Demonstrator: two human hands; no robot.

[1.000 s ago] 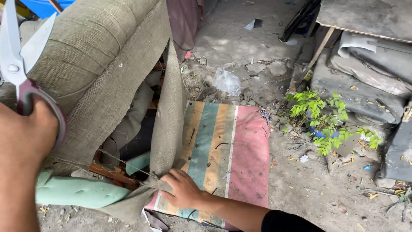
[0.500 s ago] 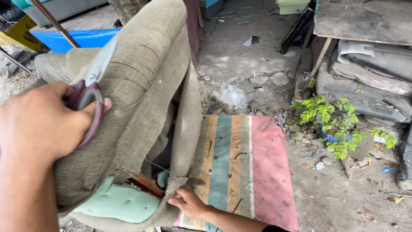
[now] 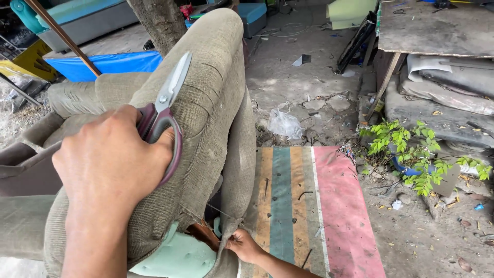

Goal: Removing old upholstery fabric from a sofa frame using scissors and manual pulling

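The left hand [image 3: 110, 159] is closed around the maroon handles of a pair of scissors [image 3: 165, 110], its fingers wrapped through and over the loops so the grip is tight; the pale metal blades are together and point up and away, lying against the olive-brown fabric [image 3: 206, 92] that covers an old sofa piece. That fabric is the landmark here: it drapes over a rounded, padded form that rises up the middle of the view, with a loose flap hanging down its right edge. At the bottom of that flap the right hand [image 3: 246, 246] pinches the cloth's frayed lower edge, fingers shut on the hem where thin threads trail off. Just left of that hand, under the fabric, pale green foam [image 3: 177, 257] bulges out, and a bit of reddish wood [image 3: 203, 234] shows between the foam and the cloth. To the right of the fabric, on the dirt ground [image 3: 427, 242], lies a flat striped board [image 3: 309, 206] in tan, teal and pink bands with bent nails sticking from it. Beyond the board, further right of the fabric, a small leafy green plant [image 3: 406, 154] grows beside stacked grey cushions [image 3: 447, 103]. Behind the fabric a crumpled clear plastic bag [image 3: 284, 125] lies on the ground, and a blue tarp [image 3: 110, 64] and a tree trunk [image 3: 160, 23] stand at its upper left.
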